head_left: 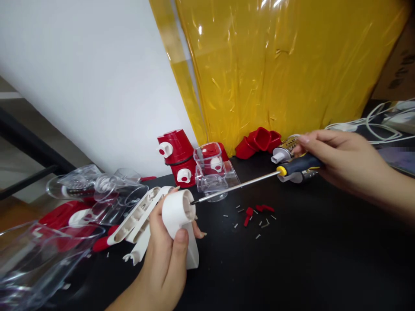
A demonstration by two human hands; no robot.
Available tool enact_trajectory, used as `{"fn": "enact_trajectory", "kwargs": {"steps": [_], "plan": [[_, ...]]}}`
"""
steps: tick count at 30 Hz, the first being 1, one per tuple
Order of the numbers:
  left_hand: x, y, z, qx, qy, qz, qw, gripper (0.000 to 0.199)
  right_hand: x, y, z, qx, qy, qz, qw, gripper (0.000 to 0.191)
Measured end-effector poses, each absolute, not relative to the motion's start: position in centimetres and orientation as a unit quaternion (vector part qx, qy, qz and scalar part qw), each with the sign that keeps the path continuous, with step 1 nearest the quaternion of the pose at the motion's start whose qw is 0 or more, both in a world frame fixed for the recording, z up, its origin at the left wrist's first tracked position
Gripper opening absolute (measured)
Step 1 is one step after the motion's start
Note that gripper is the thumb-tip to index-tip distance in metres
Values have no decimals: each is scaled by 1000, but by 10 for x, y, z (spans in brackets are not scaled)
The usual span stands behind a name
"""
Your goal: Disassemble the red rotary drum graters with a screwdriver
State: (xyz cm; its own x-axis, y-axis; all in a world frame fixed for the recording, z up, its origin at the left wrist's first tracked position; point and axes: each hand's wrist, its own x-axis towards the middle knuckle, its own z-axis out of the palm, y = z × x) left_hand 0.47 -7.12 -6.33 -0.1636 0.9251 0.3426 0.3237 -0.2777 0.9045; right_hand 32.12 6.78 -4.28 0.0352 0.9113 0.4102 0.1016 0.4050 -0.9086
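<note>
In my left hand (pixel 168 246) is a white plastic part (pixel 177 211) with a round open end turned to the right. The thumb lies on its near side and the fingers wrap behind it. My right hand (pixel 343 155) grips a screwdriver (pixel 240 185) by its dark blue and yellow handle. The shaft runs leftward, and its dark tip is at the opening of the white part; whether it touches a screw inside I cannot tell. Several small screws (pixel 258 236) and red plastic pieces (pixel 248 216) lie on the black table (pixel 292 259) between my hands.
Red housings with white knobs (pixel 178 149) stand at the back, beside clear plastic parts (pixel 210 172). Red pieces (pixel 259 140) and metal drum graters (pixel 288 147) sit further right. White handles (pixel 138 216) and clear containers (pixel 42 255) crowd the left. White cables (pixel 372 121) lie far right.
</note>
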Motion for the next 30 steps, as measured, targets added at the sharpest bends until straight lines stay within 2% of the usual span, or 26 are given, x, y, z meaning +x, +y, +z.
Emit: {"fn": "enact_trajectory", "kwargs": {"steps": [4,6,14,24,30], "plan": [[9,-69,-66,589,526,551,269,58,326,57,-36,-411,-669,121,607,38],[9,-68,-65,587,523,553,273,58,326,53,-34,-393,-677,65,619,37],[6,-68,-65,593,521,549,276,55,323,52,-35,-386,-673,51,629,33],[10,-68,-62,581,519,554,294,45,323,52,-39,-305,-701,37,643,21],[8,-69,-65,585,515,552,297,47,323,52,-38,-294,-698,31,652,20]]}}
